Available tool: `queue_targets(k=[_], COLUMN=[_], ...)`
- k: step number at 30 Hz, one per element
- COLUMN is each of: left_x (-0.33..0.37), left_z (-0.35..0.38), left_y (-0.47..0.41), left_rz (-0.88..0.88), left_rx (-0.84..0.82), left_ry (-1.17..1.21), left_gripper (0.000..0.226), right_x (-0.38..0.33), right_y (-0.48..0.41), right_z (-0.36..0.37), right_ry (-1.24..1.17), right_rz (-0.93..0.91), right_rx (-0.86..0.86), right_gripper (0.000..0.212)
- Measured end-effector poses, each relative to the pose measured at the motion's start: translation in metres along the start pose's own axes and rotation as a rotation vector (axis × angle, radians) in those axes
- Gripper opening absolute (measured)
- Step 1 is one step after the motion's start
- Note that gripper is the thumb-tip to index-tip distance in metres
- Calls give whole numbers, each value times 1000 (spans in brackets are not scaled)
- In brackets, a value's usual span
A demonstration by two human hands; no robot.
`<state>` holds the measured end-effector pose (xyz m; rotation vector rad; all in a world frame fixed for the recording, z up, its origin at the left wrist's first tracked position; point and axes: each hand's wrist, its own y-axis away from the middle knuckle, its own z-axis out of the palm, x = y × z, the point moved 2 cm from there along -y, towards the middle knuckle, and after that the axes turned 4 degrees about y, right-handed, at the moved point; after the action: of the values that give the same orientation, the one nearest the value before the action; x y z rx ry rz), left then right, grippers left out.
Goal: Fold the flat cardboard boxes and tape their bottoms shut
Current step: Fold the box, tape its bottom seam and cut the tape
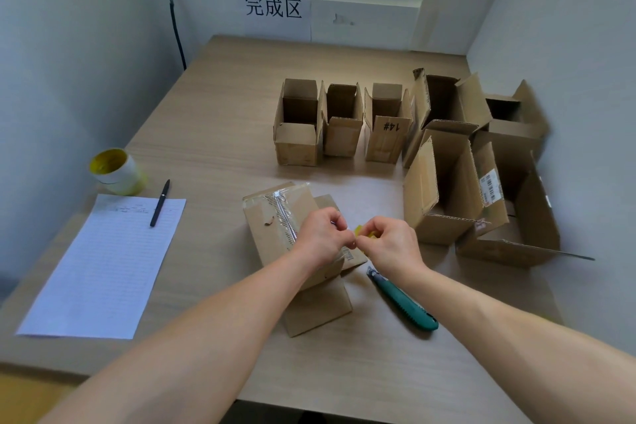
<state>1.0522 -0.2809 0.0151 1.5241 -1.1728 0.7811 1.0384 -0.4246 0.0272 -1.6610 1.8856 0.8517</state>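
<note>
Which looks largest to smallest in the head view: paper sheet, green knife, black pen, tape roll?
1. Paper sheet.
2. Tape roll and green knife, unranked: roll bulkier, knife longer and nearer the camera.
3. Black pen.

Knife (pixel 402 301) R of box (pixel 275 227); paper (pixel 103 265) L.

Your left forearm (pixel 213 317) and right forearm (pixel 499 317) angle in, bare, converging ahead of you. Left hand (pixel 323 234) is knuckles-up, fingers curled tight, and your right hand (pixel 392 241) mirrors it. The 2 sets of fingertips meet, both pinching a small yellow scrap (pixel 359 230) between them.
</note>
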Motion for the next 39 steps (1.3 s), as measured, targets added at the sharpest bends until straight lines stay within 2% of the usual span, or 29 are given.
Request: queue_targets(k=[11,14,18,20,24,27,30,33,37,39], left_x=[4,3,3,2,-12,-31,-45,-55,-67,-74], left_z=[7,8,5,-3,-30,-46,-50,-50,-51,-51], left_y=[5,4,3,3,13,21,26,27,20,16], left_rz=[74,38,-27,16,201,144,-3,-35,-47,-38], left_rx=[33,36,50,107,339,470,421,392,338,267], left_ry=[-150,-115,9,-47,-501,-658,-743,-741,-577,-550], left_gripper=[26,32,26,23,11,38,59,69,78,76], right_x=[9,11,10,9,13,24,38,48,58,61], right_y=[2,1,1,1,9,21,36,45,50,51], right_z=[-7,-10,-15,-19,-25,-22,-15,-7,-4,-2], right_ry=[76,70,25,41,271,527,778,932,1125,1111], right_rz=[-130,-148,-147,-170,-400,-537,-566,-561,-539,-540], right_rx=[-2,-2,26,29,-65,-199,-364,-459,-566,-579], right_gripper=[12,13,8,7,18,20,30,31,21,11])
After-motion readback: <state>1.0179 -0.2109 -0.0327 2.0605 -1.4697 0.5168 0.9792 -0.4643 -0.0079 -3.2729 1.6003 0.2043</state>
